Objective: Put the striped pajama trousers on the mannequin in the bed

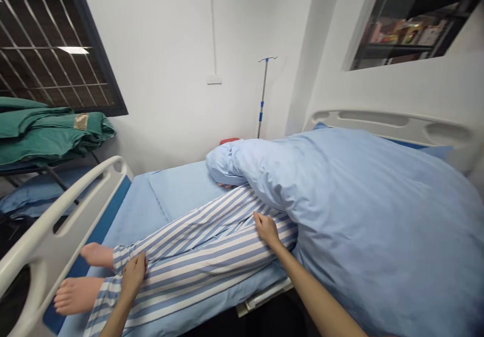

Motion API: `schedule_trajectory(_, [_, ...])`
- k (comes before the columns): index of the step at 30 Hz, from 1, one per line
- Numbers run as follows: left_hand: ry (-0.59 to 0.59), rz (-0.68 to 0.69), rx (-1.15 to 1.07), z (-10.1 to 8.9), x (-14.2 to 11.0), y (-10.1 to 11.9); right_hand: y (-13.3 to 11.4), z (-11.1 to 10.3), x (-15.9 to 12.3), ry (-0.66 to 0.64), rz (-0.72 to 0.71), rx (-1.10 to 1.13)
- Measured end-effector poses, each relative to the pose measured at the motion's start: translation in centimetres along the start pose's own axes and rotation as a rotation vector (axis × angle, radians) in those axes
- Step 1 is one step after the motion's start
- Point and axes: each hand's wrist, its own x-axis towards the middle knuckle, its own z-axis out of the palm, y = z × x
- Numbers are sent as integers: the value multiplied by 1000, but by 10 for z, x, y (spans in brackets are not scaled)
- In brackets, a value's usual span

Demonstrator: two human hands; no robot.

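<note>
Blue-and-white striped trousers cover two legs lying on the bed; the bare feet have a smooth, manikin-like look. My left hand is closed on the trouser fabric near the ankles. Higher up, at the thigh, my right hand is closed with its fingers curled against the same striped cloth; the fingertips are partly hidden. A light blue quilt is bunched over the upper body and hides it. Some fingers show beneath the quilt's far edge.
The bed's footboard rises at the left, and the headboard at the far right. An IV pole stands behind the bed by the wall. Folded green cloth lies on a rack below the barred window.
</note>
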Motion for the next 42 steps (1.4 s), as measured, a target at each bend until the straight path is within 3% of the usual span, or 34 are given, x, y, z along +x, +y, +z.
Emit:
schedule_trajectory(2, [102,4,-17,-18,4,-11,1,3,0,-11,13,-40])
schedule_trajectory(4, [159,27,-30,-23,7,-20,2,6,0,-25,27,-82])
schedule_trajectory(11, [13,116,443,1,4,-48,-6,10,3,-108,55,-314])
schedule_trajectory(16, [-19,218,600,3,3,-55,-30,18,3,-164,176,-422])
schedule_trajectory(20, [-38,197,615,4,2,-54,-86,58,-19,-203,87,-262])
schedule_trajectory(25, [-34,120,471,3,1,-52,-208,148,-75,-278,-114,108])
schedule_trajectory(27, [-41,90,417,0,2,-52,-262,177,-92,-324,-131,316])
schedule_trajectory(31, [1,48,259,-9,7,-53,-340,209,-106,-371,-62,660])
schedule_trajectory(34, [32,30,90,-13,11,-58,-360,216,-108,-326,-47,762])
schedule_trajectory(42, [89,54,104,8,15,-84,-341,237,-125,-222,-13,672])
